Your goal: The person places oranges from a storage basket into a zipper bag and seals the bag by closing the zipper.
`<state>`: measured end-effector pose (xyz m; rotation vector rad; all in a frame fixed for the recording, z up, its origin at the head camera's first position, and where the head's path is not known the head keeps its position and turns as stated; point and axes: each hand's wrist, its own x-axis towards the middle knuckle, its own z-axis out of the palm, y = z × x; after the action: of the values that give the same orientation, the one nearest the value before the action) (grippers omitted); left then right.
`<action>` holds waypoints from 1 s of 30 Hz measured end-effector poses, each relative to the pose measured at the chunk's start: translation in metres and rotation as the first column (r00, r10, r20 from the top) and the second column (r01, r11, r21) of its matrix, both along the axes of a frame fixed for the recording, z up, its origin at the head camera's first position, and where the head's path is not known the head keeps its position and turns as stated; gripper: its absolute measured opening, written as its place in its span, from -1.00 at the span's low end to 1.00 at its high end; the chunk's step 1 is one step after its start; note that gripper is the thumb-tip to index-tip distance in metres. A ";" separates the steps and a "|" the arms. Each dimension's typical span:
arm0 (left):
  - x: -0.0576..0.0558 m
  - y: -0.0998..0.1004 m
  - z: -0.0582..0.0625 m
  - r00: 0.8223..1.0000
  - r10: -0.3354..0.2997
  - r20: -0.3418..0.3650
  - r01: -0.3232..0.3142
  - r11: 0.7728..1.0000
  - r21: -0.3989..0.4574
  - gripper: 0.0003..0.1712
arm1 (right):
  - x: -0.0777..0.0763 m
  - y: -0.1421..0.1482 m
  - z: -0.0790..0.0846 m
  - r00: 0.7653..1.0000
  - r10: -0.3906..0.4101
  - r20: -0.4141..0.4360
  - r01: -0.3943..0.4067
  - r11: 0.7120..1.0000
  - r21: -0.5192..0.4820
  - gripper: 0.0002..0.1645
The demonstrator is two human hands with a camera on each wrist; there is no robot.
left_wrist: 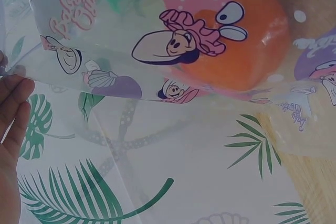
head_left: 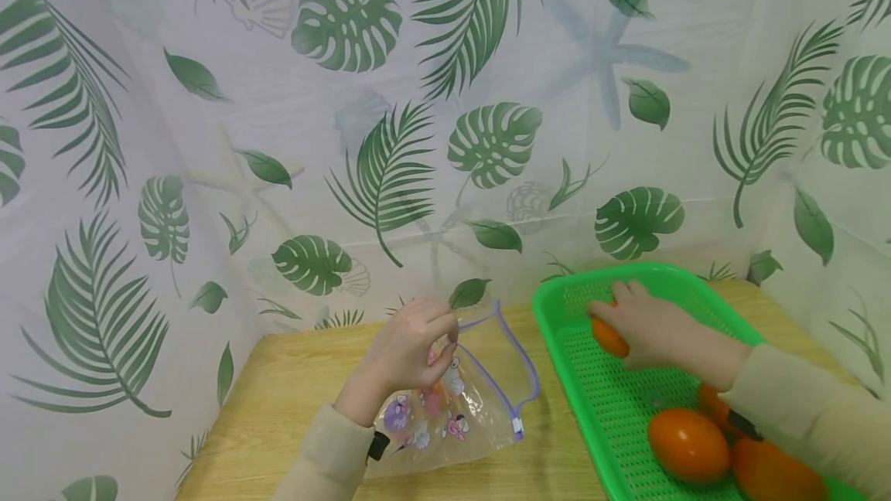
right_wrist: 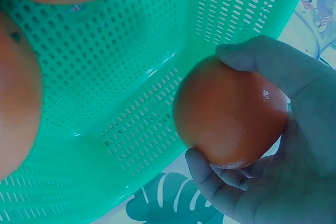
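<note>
My left hand (head_left: 411,342) pinches the upper edge of a clear zip bag (head_left: 480,443) with a purple rim and cartoon sea prints. Through the printed plastic, an orange (left_wrist: 257,45) shows inside the bag in the left wrist view. Over on the right, my right hand (head_left: 650,328) grips another orange (right_wrist: 231,111), thumb on one side and fingers round the other. That fruit is held within the far part of a green plastic basket (head_left: 567,389). More oranges (head_left: 689,445) lie at the basket's near end, partly hidden by the right sleeve.
A white slider (head_left: 517,425) sits at the near end of the bag's zip, and the mouth gapes toward the basket. Both stand on a wooden table (head_left: 278,385). Behind the table hangs a leaf-patterned sheet (head_left: 418,199), close to the basket's far rim.
</note>
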<state>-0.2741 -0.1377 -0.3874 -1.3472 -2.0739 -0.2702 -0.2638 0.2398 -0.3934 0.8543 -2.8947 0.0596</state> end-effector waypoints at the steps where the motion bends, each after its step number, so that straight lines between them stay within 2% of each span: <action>1: 0.000 0.000 0.000 1.000 0.001 0.000 -0.001 1.000 0.000 -0.81 | 0.000 -0.001 0.001 1.000 0.001 0.000 -0.001 1.000 -0.002 -0.10; 12: 0.001 -0.001 0.000 1.000 0.005 -0.003 -0.005 1.000 -0.004 -0.81 | 0.007 -0.017 0.011 0.999 0.030 -0.024 -0.030 0.999 -0.030 -0.08; 30: 0.001 -0.003 0.000 1.000 0.008 -0.013 -0.008 1.000 0.001 -0.81 | 0.020 -0.044 0.023 0.997 0.064 -0.036 -0.064 0.998 -0.014 -0.07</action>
<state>-0.2730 -0.1405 -0.3870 -1.3368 -2.0681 -0.2585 -0.2442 0.1957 -0.3702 0.9354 -2.8303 0.0717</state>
